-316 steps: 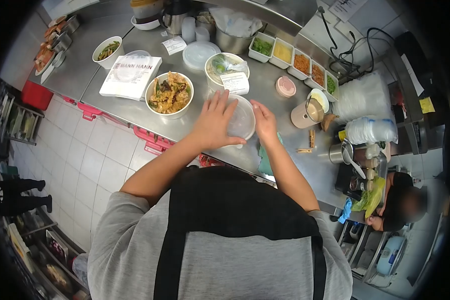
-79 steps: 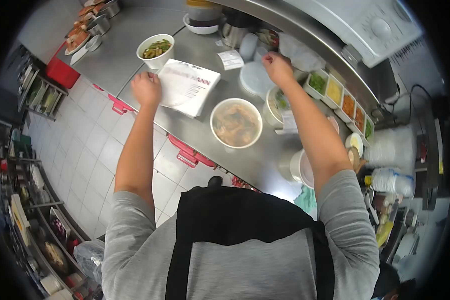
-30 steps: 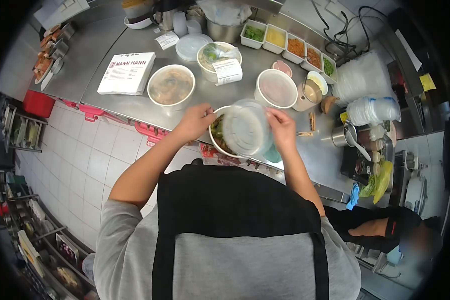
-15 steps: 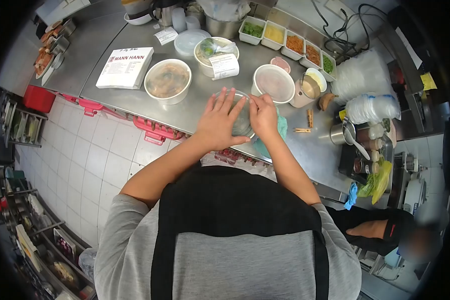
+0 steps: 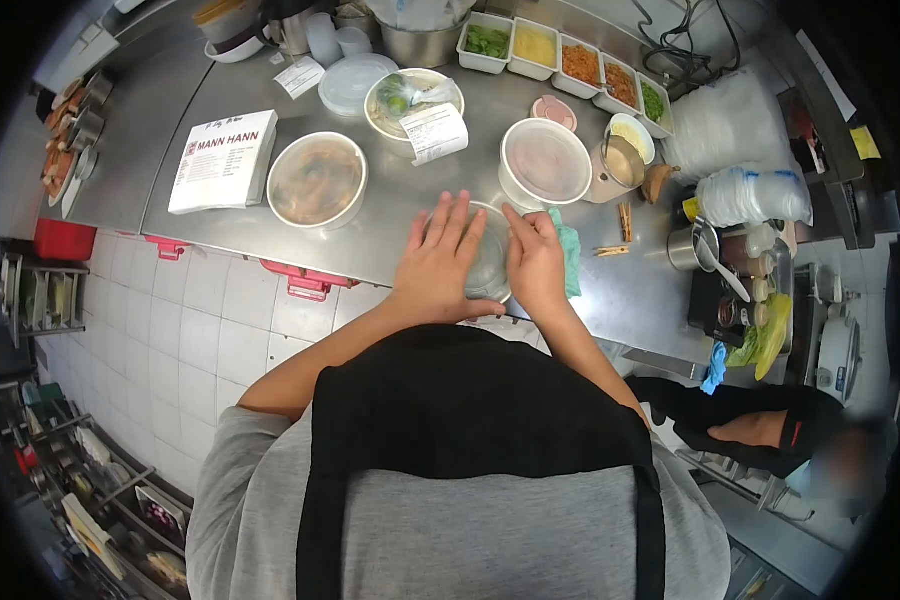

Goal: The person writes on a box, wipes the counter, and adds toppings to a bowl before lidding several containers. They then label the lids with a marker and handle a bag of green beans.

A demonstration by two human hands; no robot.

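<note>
My left hand (image 5: pixel 436 265) lies flat with fingers spread over the left side of a round clear plastic lid (image 5: pixel 487 258) at the counter's front edge. My right hand (image 5: pixel 536 262) is closed at the lid's right rim, its index finger stretched along the edge. What lies under the lid is mostly hidden. Behind my right hand stands a lidded white bowl (image 5: pixel 545 162). A green cloth (image 5: pixel 569 255) is beside that hand. Further left are a lidded bowl of brownish food (image 5: pixel 317 182) and a bowl topped with a bag of greens (image 5: pixel 390 97), with a paper receipt (image 5: pixel 436 133) on it.
A printed white box (image 5: pixel 222 163) sits at the left. White tubs of chopped toppings (image 5: pixel 579 65) line the back. At the right are clothespins (image 5: pixel 625 222), stacked plastic lids (image 5: pixel 755 195), and a metal pot (image 5: pixel 690 248) with a spoon. Another person (image 5: pixel 750 430) is at the lower right.
My view has shifted slightly, so the counter items sit a little differently in the picture. My left hand stays spread on the lid; my right hand has slid slightly down along its right rim.
</note>
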